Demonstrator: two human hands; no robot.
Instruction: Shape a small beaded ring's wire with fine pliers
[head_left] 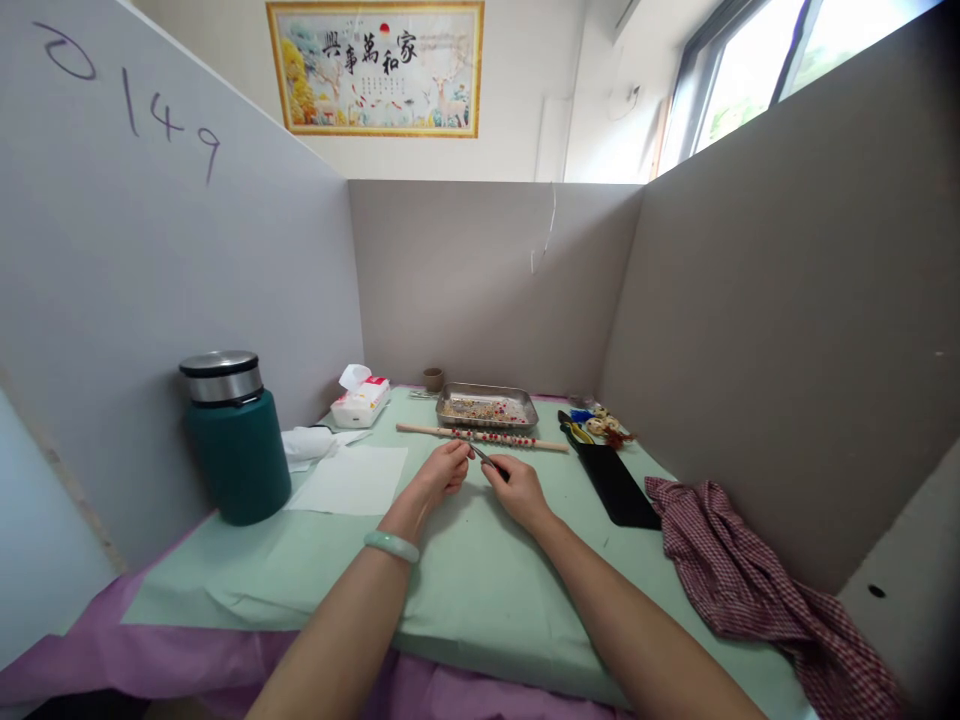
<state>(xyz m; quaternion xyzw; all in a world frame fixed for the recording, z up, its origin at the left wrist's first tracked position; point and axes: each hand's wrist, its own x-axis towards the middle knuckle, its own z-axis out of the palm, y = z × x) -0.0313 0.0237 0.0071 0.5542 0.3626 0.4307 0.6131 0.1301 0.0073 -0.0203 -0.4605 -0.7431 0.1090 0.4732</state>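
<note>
Over the middle of the green-covered table, my left hand (pixel 450 467) is closed in a pinch, and what its fingertips hold is too small to make out. My right hand (pixel 517 487) is closed on dark tweezers (pixel 487 461), whose tips point up-left and reach my left fingertips. Just beyond both hands lies a wooden rod (pixel 416 430) with red and clear beads around its middle. Behind the rod, a metal tray (pixel 534 415) holds many small loose beads.
On the left stand a teal flask (pixel 238 455), a tissue pack (pixel 361 402) and white paper (pixel 352 480). A small brown cup (pixel 433 379) is at the back. To the right lie a black pad (pixel 616 485), pliers (pixel 574 428), tassels (pixel 604 425) and checked cloth (pixel 739 560). Partitions enclose three sides.
</note>
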